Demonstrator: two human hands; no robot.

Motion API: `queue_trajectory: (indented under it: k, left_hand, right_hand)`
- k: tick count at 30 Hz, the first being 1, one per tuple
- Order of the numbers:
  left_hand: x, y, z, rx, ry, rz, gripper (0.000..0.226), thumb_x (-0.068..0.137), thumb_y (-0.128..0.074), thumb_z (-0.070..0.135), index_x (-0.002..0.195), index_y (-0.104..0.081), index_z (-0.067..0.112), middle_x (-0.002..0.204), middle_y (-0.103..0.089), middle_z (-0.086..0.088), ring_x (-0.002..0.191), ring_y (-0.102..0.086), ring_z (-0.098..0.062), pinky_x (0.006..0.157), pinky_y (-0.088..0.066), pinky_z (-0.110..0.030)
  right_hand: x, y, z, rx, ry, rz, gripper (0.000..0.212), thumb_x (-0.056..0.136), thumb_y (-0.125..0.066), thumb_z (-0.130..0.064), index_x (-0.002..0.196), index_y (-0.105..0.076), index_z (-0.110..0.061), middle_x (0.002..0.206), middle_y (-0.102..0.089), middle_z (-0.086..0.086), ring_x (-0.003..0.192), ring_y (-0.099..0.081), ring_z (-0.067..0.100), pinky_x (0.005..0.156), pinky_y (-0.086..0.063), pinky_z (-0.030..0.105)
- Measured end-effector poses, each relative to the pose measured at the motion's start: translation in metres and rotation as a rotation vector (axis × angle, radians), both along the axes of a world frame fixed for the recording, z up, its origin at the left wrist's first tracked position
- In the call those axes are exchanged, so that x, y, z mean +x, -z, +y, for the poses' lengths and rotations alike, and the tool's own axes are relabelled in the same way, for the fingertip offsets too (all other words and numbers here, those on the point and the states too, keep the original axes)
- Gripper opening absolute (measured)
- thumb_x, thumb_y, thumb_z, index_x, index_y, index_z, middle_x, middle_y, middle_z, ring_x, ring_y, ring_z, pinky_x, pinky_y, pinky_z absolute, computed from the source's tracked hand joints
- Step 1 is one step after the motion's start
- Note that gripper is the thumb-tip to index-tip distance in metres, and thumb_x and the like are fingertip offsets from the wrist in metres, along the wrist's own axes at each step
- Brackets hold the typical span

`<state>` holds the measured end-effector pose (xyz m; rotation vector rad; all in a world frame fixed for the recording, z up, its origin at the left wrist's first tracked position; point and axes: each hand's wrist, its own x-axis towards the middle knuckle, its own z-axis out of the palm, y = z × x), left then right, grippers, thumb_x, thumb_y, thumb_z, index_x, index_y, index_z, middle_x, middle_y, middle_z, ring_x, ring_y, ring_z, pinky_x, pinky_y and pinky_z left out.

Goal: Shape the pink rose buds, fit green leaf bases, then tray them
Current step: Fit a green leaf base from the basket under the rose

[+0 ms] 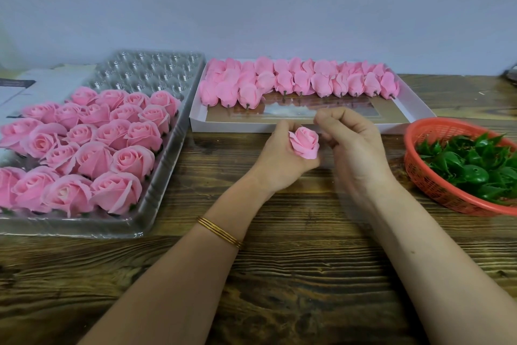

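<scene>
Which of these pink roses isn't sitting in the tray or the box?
The rose gripped in the left hand; every other one sits in the clear tray or the white box.

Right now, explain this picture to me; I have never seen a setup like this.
No machine here: a person's two bare hands, filmed by a camera worn on their head, looking down at a wooden table. The left hand grips a pink bud. The right hand is beside it with fingers curled; blur hides whether it touches. Left: a clear tray of finished roses. Behind: a white box of unshaped buds. Right: a red basket of green bases.
</scene>
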<state>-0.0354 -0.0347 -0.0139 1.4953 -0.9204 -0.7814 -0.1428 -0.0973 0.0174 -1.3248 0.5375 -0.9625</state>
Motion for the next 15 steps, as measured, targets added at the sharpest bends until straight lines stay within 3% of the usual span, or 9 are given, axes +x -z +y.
queue_trajectory:
  k: [6, 9, 15]
  left_hand:
    - [-0.0031, -0.0053, 0.0028, -0.027, -0.004, 0.026, 0.056, 0.074, -0.082, 0.000, 0.119, -0.049, 0.006, 0.113, -0.066, -0.006, 0.107, -0.065, -0.020, 0.097, -0.053, -0.037]
    - [-0.0029, -0.0059, 0.0023, -0.028, -0.012, 0.049, 0.060, 0.073, -0.082, -0.001, 0.123, -0.049, 0.003, 0.117, -0.066, -0.010, 0.111, -0.064, -0.023, 0.100, -0.051, -0.041]
    - [0.0002, -0.0061, -0.0026, 0.007, 0.024, 0.048, 0.053, 0.075, -0.079, -0.005, 0.121, -0.053, -0.009, 0.115, -0.065, -0.024, 0.112, -0.062, -0.038, 0.100, -0.046, -0.057]
  right_hand:
    - [0.0037, 0.0026, 0.0065, -0.036, -0.070, 0.011, 0.012, 0.085, -0.068, -0.006, 0.075, -0.070, -0.013, 0.073, -0.067, -0.001, 0.072, -0.059, 0.010, 0.072, -0.049, 0.022]
    - [0.0045, 0.0034, 0.0069, 0.013, -0.091, 0.019, 0.004, 0.082, -0.070, -0.013, 0.078, -0.071, -0.013, 0.077, -0.068, 0.004, 0.077, -0.060, 0.016, 0.075, -0.049, 0.028]
    - [0.0053, 0.0027, 0.0080, 0.041, -0.174, 0.067, 0.015, 0.094, -0.058, -0.009, 0.081, -0.064, -0.005, 0.081, -0.061, 0.011, 0.079, -0.055, 0.019, 0.077, -0.045, 0.030]
